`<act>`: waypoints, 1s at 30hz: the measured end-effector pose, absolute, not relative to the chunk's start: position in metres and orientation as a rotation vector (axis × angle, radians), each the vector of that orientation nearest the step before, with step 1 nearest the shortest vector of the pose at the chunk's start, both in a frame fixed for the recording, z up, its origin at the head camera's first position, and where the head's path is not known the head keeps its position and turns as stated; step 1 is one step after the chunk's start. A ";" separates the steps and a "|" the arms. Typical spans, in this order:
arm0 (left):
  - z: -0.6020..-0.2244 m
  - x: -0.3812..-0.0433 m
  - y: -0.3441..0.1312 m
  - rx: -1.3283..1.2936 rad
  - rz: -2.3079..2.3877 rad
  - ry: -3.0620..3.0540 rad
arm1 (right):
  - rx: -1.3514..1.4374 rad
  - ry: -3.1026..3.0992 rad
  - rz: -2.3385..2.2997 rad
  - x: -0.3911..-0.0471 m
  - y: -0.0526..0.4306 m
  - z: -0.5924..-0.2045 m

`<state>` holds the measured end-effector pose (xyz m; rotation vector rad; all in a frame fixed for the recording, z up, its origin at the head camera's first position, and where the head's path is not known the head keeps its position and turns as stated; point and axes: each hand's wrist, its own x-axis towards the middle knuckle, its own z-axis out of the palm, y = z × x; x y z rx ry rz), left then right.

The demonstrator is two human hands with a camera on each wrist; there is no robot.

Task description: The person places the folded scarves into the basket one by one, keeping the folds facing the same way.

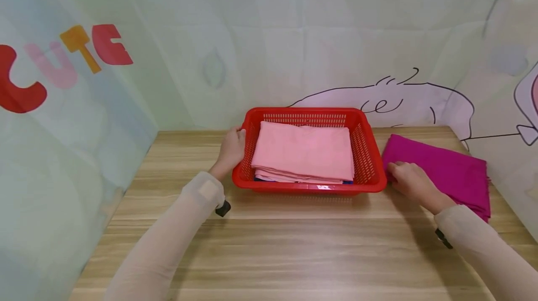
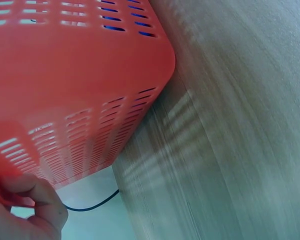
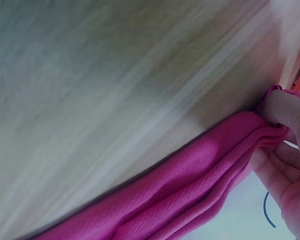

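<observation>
My left hand (image 1: 232, 149) grips the left rim of a red plastic basket (image 1: 308, 188); the left wrist view shows its thumb and fingers curled on the rim (image 2: 32, 202). Inside the basket lies a folded pink cloth (image 1: 304, 151) in several layers, with a sliver of dark blue showing underneath. To the basket's right, a folded magenta cloth (image 1: 445, 170) rests on the table. My right hand (image 1: 409, 182) pinches its near left edge; in the right wrist view the magenta cloth (image 3: 205, 175) passes between thumb and fingers.
The wood-grain table (image 1: 294, 249) extends toward me in front of the basket. A printed curtain (image 1: 269, 44) hangs behind the table and along both sides, with large letters on the left. A thin dark cord (image 2: 92, 206) shows beyond the table edge in the left wrist view.
</observation>
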<state>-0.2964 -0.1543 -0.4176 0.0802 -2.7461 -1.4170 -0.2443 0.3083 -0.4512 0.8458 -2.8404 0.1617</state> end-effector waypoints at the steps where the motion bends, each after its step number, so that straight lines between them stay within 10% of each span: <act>1: -0.417 -0.296 -0.154 0.076 -1.409 -2.750 | 0.845 -2.837 0.163 -0.244 0.308 -0.452; 30: -0.414 -0.296 -0.152 0.093 -1.301 -2.757 | 0.907 -2.781 0.185 -0.231 0.312 -0.457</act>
